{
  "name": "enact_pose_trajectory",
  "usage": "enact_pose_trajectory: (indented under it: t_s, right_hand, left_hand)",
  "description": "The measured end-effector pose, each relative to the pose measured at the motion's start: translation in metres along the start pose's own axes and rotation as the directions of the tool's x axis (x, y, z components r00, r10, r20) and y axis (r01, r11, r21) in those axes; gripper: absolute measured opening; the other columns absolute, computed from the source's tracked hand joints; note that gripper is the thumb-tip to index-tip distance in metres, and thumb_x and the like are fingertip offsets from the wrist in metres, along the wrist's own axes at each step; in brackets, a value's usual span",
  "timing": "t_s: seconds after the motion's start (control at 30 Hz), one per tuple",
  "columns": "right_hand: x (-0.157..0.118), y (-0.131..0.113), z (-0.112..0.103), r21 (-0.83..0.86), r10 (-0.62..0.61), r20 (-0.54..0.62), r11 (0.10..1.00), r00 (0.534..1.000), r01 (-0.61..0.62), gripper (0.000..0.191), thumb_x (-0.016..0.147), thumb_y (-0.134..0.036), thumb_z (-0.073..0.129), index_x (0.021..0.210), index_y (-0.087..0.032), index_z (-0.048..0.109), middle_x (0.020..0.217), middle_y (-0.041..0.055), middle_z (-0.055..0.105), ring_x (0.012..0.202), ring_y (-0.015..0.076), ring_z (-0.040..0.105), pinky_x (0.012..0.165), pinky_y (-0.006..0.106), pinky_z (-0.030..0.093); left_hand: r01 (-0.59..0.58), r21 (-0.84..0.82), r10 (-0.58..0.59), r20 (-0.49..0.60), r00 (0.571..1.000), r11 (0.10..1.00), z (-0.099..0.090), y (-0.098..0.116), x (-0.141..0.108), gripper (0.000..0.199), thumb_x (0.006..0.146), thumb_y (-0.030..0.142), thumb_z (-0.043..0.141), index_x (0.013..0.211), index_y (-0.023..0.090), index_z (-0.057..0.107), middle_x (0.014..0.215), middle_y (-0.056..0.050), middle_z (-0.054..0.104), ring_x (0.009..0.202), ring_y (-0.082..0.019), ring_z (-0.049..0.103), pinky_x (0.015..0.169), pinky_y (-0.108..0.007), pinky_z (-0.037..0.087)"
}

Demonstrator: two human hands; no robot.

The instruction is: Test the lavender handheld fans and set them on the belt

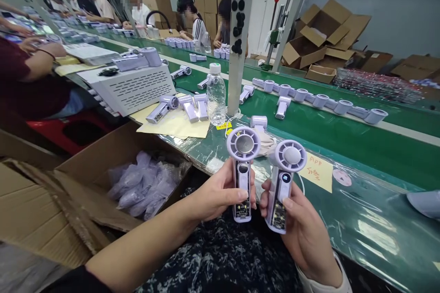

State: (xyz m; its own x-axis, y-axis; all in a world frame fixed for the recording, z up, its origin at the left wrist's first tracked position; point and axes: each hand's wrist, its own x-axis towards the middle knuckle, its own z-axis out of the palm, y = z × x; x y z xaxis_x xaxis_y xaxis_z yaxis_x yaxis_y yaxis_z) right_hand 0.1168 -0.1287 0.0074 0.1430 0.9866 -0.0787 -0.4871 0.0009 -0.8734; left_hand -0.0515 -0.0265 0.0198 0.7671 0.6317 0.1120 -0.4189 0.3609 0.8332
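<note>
Two lilac handheld fans are held upright side by side above my lap, near the bench edge. My left hand [220, 192] is closed round the handle of the left fan [243, 144], thumb on its front; the small round display there is dark. My right hand [302, 224] grips the right fan [291, 155], its thumb on the front of the handle. That fan's round display is lit and reads 20. Both handles show exposed circuit boards near the bottom. Just behind them on the bench lies another lilac fan [259, 122] by a crumpled pale cloth [266, 143].
A clear plastic bottle [216, 96] stands beside a metal post [237, 55]. Several fans lie on yellow paper [172, 127] by a white vented box [137, 87]. A carton [92, 160] holds bagged items at left. A green conveyor [309, 123] carries more fans; people sit beyond.
</note>
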Motion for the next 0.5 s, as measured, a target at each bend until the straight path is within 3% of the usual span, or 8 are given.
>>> enact_pose_trajectory:
  t_s: [0.23,0.37,0.5]
  right_hand:
    - [-0.004,-0.009,0.002,-0.036,-0.056,0.086,0.998,0.995,0.059,0.028,0.093,-0.042,0.072,0.115,-0.026,0.072,0.103,0.0065,0.071,0.076,0.0173,0.063,0.069,0.029,0.056]
    - [0.000,0.001,-0.002,-0.063,-0.053,0.063,0.996,0.997,0.057,0.026,0.096,-0.040,0.069,0.119,-0.026,0.070,0.106,0.0056,0.070,0.081,0.0161,0.065,0.072,0.027,0.057]
    - [0.000,0.008,-0.005,-0.043,-0.052,0.044,0.998,0.998,0.054,0.023,0.097,-0.041,0.067,0.114,-0.026,0.070,0.103,0.0038,0.070,0.076,0.0144,0.065,0.065,0.024,0.057]
  left_hand:
    - [-0.034,0.050,0.033,0.019,0.999,0.998,0.003,0.002,-0.004,0.040,0.080,0.030,0.082,0.106,0.020,0.054,0.089,0.000,0.062,0.073,-0.012,0.065,0.069,-0.028,0.054]
    - [-0.037,0.056,0.040,-0.055,0.998,0.998,-0.001,-0.002,0.000,0.041,0.081,0.036,0.082,0.105,0.019,0.054,0.086,0.001,0.061,0.070,-0.012,0.064,0.068,-0.028,0.054]
    - [-0.050,0.030,0.054,-0.149,0.987,0.998,-0.004,-0.006,0.003,0.043,0.080,0.038,0.082,0.105,0.020,0.053,0.084,0.003,0.059,0.065,-0.011,0.063,0.063,-0.027,0.055]
